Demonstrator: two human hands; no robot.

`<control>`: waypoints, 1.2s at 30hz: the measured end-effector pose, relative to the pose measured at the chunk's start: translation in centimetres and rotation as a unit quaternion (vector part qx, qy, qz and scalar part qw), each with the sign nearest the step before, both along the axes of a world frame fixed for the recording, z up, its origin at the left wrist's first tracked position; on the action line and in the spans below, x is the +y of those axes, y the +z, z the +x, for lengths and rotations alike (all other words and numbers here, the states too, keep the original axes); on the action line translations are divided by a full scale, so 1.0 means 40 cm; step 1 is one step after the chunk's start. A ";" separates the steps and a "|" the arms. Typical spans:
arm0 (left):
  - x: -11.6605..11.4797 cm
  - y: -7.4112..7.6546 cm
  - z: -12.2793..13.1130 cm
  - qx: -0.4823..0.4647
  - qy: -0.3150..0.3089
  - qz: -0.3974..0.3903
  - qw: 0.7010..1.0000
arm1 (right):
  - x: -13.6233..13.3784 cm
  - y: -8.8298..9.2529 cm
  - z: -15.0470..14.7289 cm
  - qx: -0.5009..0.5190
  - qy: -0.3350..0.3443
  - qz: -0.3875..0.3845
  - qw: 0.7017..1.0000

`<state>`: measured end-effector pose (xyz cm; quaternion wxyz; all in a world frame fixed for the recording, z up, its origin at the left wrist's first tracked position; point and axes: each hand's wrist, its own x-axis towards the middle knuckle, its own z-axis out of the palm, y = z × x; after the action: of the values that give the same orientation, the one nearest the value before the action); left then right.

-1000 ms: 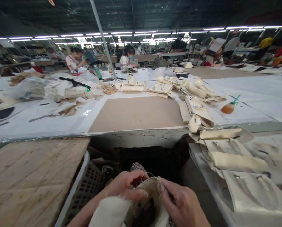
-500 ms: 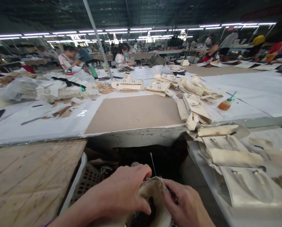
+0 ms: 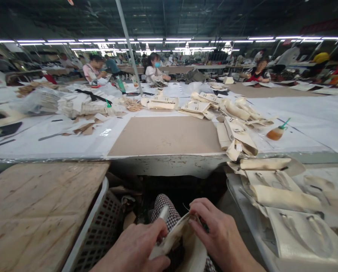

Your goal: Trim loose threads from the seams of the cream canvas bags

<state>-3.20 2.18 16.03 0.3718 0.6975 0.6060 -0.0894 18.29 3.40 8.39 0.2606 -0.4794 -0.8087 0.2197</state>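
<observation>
In my lap is a cream bag [image 3: 195, 245], its mouth turned up and its inside dark. My right hand [image 3: 218, 230] pinches the far right part of its rim, where a loose thread end [image 3: 185, 206] sticks up. My left hand [image 3: 137, 241] is closed at the left side of the bag's mouth. From its curled fingers rises a pale, flat piece [image 3: 164, 214]; whether it belongs to the bag I cannot tell. Checked cloth [image 3: 165, 202] covers the knee behind the bag.
A white plastic basket [image 3: 101, 204] stands left beside a wooden board [image 3: 36, 211]. Several cream bags [image 3: 301, 230] lie on the right-hand surface. Ahead, a long table [image 3: 169, 136] holds more bag pieces, a bottle of amber liquid [image 3: 275, 133] and scraps. People work beyond it.
My left hand has moved back and left from the rim and closed, with the pale piece now showing in it. My right hand has risen slightly at the rim. The view has shifted.
</observation>
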 end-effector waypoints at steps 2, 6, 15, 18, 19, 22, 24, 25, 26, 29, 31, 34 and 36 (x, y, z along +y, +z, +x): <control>-0.003 -0.009 -0.008 -0.008 0.007 0.012 1.000 | 0.006 0.009 0.000 -0.012 0.016 0.010 1.000; -0.009 -0.019 -0.016 -0.020 0.013 0.023 0.999 | 0.014 0.024 0.002 -0.049 0.038 0.007 0.998; -0.024 -0.022 -0.027 -0.028 0.033 0.028 0.999 | 0.034 0.034 -0.003 0.038 0.068 -0.049 0.996; -0.027 -0.029 -0.037 -0.036 0.044 0.038 0.998 | 0.030 0.023 -0.008 0.122 0.070 -0.072 0.987; -0.029 -0.031 -0.040 -0.038 0.050 0.043 0.997 | 0.027 0.017 -0.011 0.140 0.066 -0.070 0.986; -0.034 -0.036 -0.044 -0.047 0.063 0.054 0.995 | 0.019 0.003 -0.019 0.164 0.054 -0.050 0.984; -0.036 -0.039 -0.046 -0.052 0.065 0.055 0.995 | 0.016 -0.004 -0.024 0.167 0.048 -0.035 0.984; -0.037 -0.041 -0.046 -0.052 0.065 0.054 0.995 | 0.016 -0.006 -0.025 0.167 0.045 -0.027 0.985; -0.038 -0.044 -0.047 -0.051 0.066 0.054 0.995 | 0.015 -0.007 -0.027 0.166 0.042 -0.018 0.985; -0.043 -0.056 -0.052 -0.050 0.067 0.064 0.994 | 0.012 -0.008 -0.028 0.165 0.034 0.004 0.986; -0.046 -0.065 -0.057 -0.050 0.072 0.076 0.993 | 0.008 -0.008 -0.026 0.168 0.033 0.016 0.985; -0.050 -0.070 -0.063 -0.055 0.081 0.077 0.992 | 0.003 -0.011 -0.025 0.168 0.044 0.043 0.984; -0.053 -0.068 -0.066 -0.060 0.084 0.071 0.992 | 0.001 -0.013 -0.024 0.161 0.048 0.058 0.984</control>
<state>-5.83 0.07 13.31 0.3631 0.6728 0.6439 0.0280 17.33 3.43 7.87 0.4040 -0.3828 -0.7894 0.2589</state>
